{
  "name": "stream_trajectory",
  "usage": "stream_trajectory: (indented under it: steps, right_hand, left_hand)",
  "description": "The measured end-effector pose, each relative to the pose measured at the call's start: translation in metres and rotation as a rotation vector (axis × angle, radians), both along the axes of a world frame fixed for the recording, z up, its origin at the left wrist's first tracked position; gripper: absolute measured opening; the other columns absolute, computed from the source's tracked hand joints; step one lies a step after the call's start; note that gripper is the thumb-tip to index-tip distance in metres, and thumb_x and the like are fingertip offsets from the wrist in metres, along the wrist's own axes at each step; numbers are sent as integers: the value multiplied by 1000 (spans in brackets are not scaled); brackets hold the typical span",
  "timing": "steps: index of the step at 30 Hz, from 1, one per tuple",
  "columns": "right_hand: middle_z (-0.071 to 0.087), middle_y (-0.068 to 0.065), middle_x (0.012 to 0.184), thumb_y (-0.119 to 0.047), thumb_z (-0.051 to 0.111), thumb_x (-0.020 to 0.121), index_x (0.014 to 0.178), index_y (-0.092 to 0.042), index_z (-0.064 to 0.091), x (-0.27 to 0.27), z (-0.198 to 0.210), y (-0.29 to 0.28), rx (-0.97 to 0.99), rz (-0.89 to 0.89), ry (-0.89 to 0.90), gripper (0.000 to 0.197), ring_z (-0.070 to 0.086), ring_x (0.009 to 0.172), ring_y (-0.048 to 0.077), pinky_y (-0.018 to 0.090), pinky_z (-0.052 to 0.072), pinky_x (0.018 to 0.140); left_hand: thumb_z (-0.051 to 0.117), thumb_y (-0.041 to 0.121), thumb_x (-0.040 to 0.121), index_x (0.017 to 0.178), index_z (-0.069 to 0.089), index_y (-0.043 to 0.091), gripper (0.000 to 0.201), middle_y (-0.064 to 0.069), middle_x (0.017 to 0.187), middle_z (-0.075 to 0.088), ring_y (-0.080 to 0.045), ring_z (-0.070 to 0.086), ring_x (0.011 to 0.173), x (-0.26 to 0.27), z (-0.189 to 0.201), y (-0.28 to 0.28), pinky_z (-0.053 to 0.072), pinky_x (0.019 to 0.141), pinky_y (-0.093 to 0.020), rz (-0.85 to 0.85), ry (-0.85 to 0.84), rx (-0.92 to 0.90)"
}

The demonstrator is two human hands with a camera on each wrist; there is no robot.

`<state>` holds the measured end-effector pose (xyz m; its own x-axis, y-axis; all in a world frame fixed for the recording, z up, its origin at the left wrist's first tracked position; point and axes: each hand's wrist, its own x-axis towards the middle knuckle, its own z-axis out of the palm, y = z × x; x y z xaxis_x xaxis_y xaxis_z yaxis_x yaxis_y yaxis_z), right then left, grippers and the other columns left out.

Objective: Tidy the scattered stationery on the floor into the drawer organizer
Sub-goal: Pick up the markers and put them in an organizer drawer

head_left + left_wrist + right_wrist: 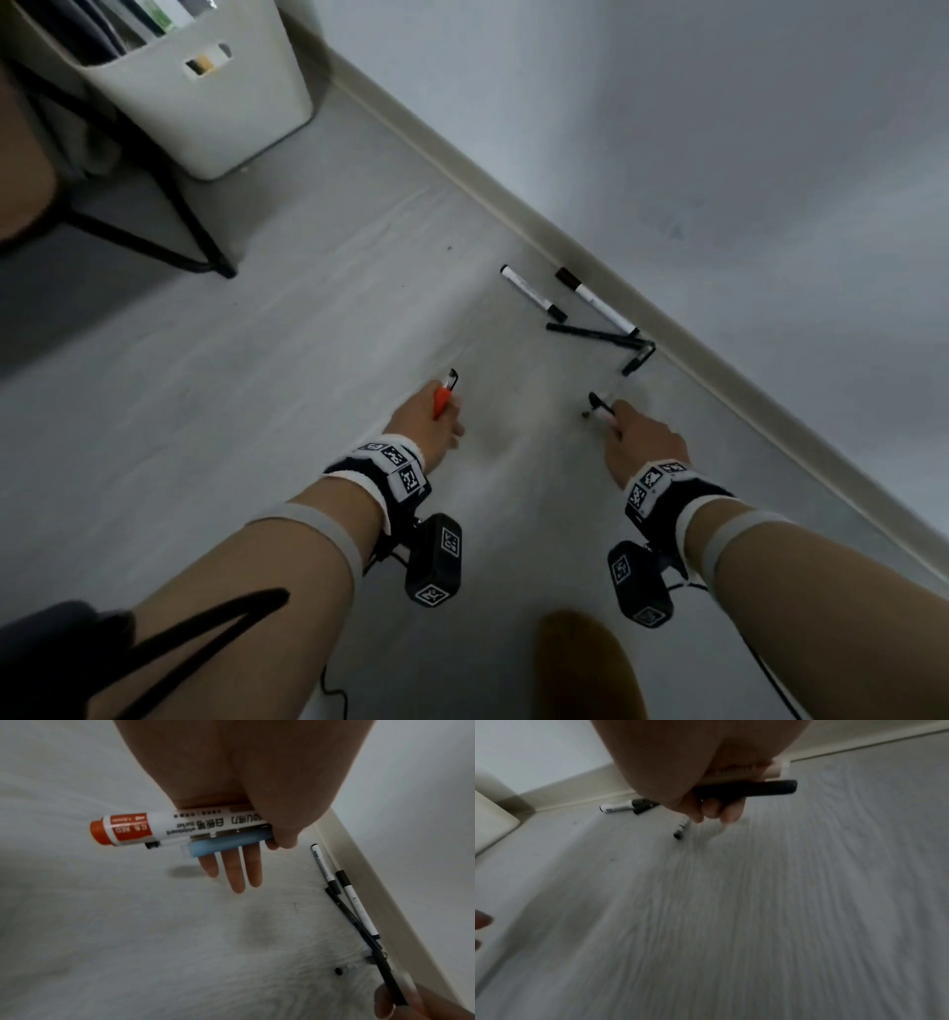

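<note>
My left hand (445, 413) holds a red-capped whiteboard marker (164, 826) and a blue item (231, 843) under the thumb, with the fingers (237, 871) straight above the floor. My right hand (619, 424) curls round a black pen (746, 788) and a pale item (779, 767) low over the floor. Ahead, by the baseboard, lie two white markers with black caps (534, 292) (595, 300) and two black pens (593, 334) (639, 360). A small black-tipped piece (345, 969) lies just ahead of the right hand.
A white bin (205, 113) with papers in it stands at the far left beside black chair legs (169, 205). The wall and baseboard (770, 426) run diagonally along the right. The floor (308, 360) is pale grey wood grain.
</note>
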<state>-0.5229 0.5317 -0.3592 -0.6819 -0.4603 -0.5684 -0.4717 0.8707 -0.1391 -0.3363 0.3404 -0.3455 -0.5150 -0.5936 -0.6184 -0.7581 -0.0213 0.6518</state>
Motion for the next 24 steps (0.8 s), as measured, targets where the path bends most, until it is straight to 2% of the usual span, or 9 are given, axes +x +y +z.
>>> stream_trajectory:
  steps: [1,3,6,8,9,13,18,21,24]
  right_hand:
    - [57,6,91,-30,35,98,125,-23,44,-5,4,-6,-9,29,0,29,56,74,30,34,44,70]
    - [49,17,127,-25,45,95,136,-23,37,-24,10,-16,15,89,-37,42,61,88,36,36,49,74]
    - [10,21,160,-20,55,91,151,-26,19,-50,24,-34,181,316,-121,71,60,109,36,35,53,83]
    - [-1,18,162,-23,55,93,154,-26,14,-64,27,-48,250,417,-132,73,56,119,34,34,52,90]
    - [2,18,162,-25,52,95,153,-25,18,-68,26,-55,269,455,-112,68,53,123,33,33,51,93]
    - [51,12,134,-22,55,92,134,-19,49,-64,17,-72,307,576,-24,42,57,114,30,37,52,90]
    - [57,8,127,-32,53,92,126,-17,52,-67,6,-90,154,560,22,37,51,118,27,36,47,92]
    - [44,13,139,-28,46,96,139,-20,40,-71,1,-97,71,516,41,44,59,104,31,35,51,80]
    - [21,17,152,-18,49,94,145,-27,27,-82,0,-104,43,380,19,56,63,94,33,33,49,70]
  left_hand:
    - [45,34,100,106,52,18,19,-5,82,70,-23,66,68,-7,6,-6,48,64,-29,-17,-6,-16]
    - [44,39,99,91,50,23,20,-3,73,62,-25,60,65,-29,26,-22,52,65,-34,-109,-47,-79]
    - [49,40,97,80,47,22,25,-1,71,52,-26,55,69,-54,58,-47,56,75,-43,-251,-134,-108]
    - [53,39,96,76,46,19,29,-1,70,51,-24,52,65,-64,70,-69,53,74,-40,-308,-155,-119]
    - [55,39,95,75,47,19,29,-1,70,52,-23,52,64,-67,73,-82,52,73,-38,-334,-159,-157]
    - [59,34,91,96,64,19,17,-2,96,67,-25,63,87,-73,56,-119,50,80,-34,-389,-176,-279]
    - [56,29,93,118,59,24,26,-4,115,62,-29,62,99,-119,23,-124,45,76,-31,-527,-151,-391]
    - [49,29,96,135,49,36,40,2,133,50,-27,60,109,-150,2,-111,48,77,-34,-660,-97,-493]
    - [50,29,96,144,37,45,52,7,154,34,-25,53,126,-177,-21,-103,50,94,-36,-819,-99,-530]
